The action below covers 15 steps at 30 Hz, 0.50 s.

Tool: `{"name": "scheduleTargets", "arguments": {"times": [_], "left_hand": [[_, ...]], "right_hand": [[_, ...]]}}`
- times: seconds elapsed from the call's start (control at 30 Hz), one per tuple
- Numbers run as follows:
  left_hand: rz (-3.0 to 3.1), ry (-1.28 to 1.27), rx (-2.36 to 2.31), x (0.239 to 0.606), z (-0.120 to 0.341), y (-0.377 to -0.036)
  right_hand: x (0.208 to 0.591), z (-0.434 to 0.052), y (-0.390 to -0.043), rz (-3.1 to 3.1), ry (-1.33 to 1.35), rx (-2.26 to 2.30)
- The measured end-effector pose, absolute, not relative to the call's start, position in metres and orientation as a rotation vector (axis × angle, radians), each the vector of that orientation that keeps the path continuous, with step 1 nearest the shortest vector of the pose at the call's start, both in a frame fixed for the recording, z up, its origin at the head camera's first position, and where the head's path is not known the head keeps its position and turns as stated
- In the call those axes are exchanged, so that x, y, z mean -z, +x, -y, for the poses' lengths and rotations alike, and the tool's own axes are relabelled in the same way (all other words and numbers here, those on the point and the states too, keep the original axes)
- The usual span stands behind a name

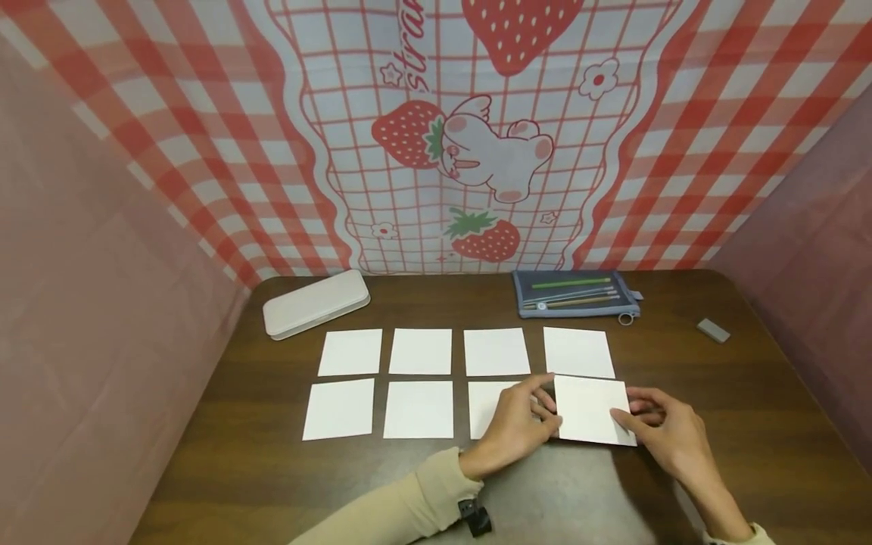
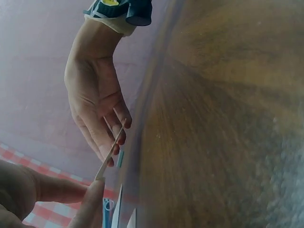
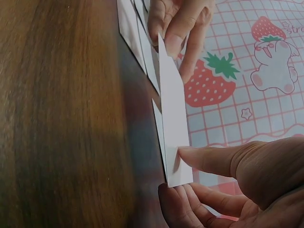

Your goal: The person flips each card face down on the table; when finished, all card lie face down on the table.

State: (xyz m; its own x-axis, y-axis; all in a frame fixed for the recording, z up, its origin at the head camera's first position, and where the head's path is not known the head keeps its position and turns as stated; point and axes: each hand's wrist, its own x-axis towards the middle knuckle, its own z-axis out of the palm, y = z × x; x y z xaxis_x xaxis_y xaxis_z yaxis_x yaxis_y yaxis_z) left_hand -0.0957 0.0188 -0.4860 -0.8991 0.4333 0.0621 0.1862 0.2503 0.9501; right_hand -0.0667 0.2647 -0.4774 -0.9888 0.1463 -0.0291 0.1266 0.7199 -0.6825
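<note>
A blank white card [image 1: 591, 409] is raised a little off the table, at the right end of the front row of cards. My right hand [image 1: 671, 435] pinches its right edge, with the thumb on the upper face and the fingers beneath. At the opposite edge, my left hand [image 1: 518, 424] holds the card by its side with thumb and fingertips. That hand partly covers a flat white card [image 1: 482, 409] lying under it. In the right wrist view the held card [image 3: 173, 114] stretches between both hands. From the left wrist the card [image 2: 110, 154] appears nearly edge-on.
Several more white cards [image 1: 350, 352] lie in two rows on the brown wooden table [image 1: 232, 424]. Behind them are a white case [image 1: 316, 303] at left and a mesh pencil pouch [image 1: 575, 294] at right. A small grey eraser [image 1: 713, 330] lies far right. Patterned cloth [image 1: 436, 189] hangs behind.
</note>
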Motion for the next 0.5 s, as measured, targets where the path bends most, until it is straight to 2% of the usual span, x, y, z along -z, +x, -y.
{"name": "scheduleTargets", "arguments": {"times": [0.5], "left_hand": [[-2.244,0.441,-1.67,0.4884,-0.029,-0.1]], "right_hand": [[0.4844,-0.2689,-0.0694,2.93,-0.242,-1.075]]}}
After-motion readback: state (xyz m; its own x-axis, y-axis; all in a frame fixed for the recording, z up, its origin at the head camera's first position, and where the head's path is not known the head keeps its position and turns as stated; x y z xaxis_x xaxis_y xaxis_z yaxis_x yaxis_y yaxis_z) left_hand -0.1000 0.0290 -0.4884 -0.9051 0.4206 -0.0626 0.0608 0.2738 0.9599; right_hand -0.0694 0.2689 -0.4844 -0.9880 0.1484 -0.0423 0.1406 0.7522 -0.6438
